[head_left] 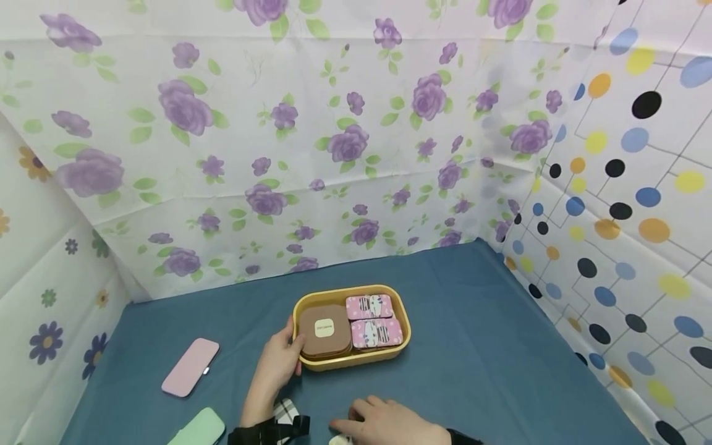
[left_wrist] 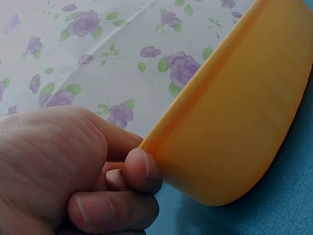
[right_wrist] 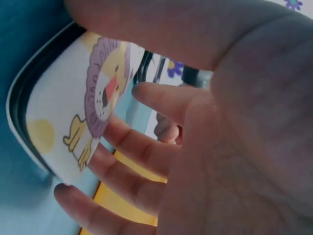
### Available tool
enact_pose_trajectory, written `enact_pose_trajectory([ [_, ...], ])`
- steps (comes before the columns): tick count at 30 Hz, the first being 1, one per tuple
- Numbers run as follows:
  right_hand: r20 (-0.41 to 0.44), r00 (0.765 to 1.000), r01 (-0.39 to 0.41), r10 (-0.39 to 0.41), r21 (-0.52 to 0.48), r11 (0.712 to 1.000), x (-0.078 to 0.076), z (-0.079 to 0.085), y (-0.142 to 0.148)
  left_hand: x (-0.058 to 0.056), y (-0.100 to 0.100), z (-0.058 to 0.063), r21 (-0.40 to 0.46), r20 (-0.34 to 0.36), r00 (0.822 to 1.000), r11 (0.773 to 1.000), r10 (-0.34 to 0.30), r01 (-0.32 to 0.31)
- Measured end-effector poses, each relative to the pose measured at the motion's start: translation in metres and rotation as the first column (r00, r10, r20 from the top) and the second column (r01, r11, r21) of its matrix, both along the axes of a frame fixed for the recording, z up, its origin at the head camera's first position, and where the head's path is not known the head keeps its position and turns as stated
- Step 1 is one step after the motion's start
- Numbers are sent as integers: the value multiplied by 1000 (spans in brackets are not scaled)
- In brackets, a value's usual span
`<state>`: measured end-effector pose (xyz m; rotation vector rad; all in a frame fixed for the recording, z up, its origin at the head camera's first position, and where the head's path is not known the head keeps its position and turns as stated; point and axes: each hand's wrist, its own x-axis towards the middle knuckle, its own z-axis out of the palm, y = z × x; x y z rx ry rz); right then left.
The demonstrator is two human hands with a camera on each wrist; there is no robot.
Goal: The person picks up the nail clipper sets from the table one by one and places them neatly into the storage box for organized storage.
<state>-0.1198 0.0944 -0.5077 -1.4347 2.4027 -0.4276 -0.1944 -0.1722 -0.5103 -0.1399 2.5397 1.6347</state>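
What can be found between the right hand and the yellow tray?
In the head view, only bare blue cloth lies between the right hand and the yellow tray.

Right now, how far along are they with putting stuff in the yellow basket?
Partly done, it seems. Already inside the yellow basket: a brown box and two pink boxes. In hand: the left hand grips the basket's rim; the right hand is at a lion-picture case outside it. Maybe left: the pink case, green case and partly hidden checked item, though I can't tell whether they belong inside.
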Motion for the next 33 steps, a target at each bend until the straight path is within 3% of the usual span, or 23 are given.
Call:
enact_pose_trajectory([
  [11, -83, 995, 53, -48, 65, 997, 9, -11, -3, 7, 1, -8, 2, 4, 1000, 1000, -23, 23],
  [17, -57, 996, 66, -64, 33, 997, 3, -5, -5, 2, -2, -4, 12, -40, 999, 1000, -13, 13],
  [22, -30, 997, 70, -70, 21, 997, 1, -2, -4, 0, -1, -3, 12, -34, 999, 1000, -16, 17],
  [33, -55, 998, 26, -23, 47, 999, -1, -2, -8, 1, -2, -1, -6, -20, 1000, 1000, -10, 10],
])
